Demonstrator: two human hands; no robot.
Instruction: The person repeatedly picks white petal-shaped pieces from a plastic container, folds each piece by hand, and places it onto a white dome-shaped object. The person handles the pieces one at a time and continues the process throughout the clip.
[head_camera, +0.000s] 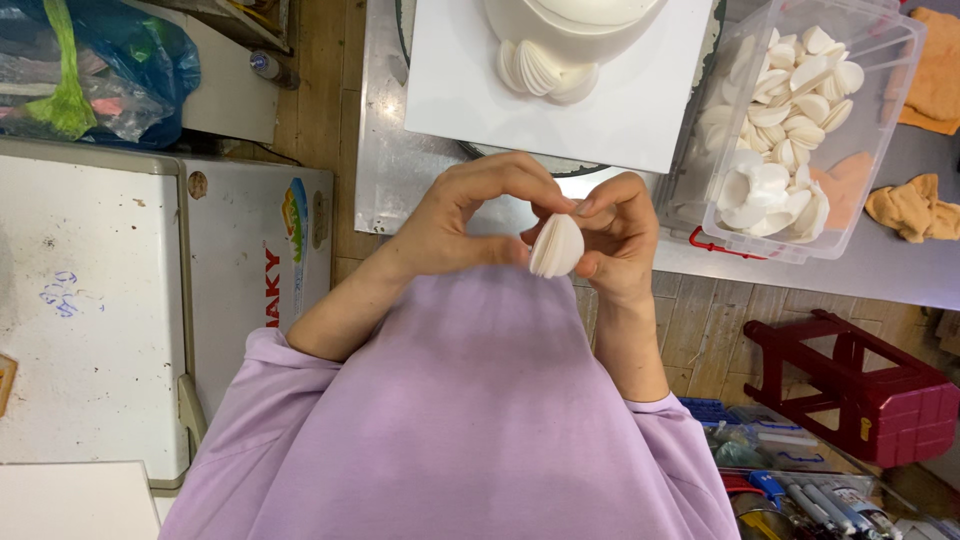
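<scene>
Close to my chest, both hands hold a small stack of thin white round petal discs (556, 246). My left hand (470, 218) pinches the stack from the left with thumb and fingers arched over it. My right hand (617, 232) grips it from the right. Ahead on the steel table (385, 170) stands a white square board (640, 100) with a white cake (570, 30). A fan of the same white discs (540, 70) sticks to the cake's base. A clear plastic box (880, 110) at the right holds several more discs (785, 130).
Orange cloths (915, 205) lie on the table right of the box. A dark red plastic stool (870, 390) stands on the wooden floor at lower right, with tools and pens (800, 490) below it. A white chest freezer (110, 300) fills the left; blue plastic bags (90, 70) sit behind it.
</scene>
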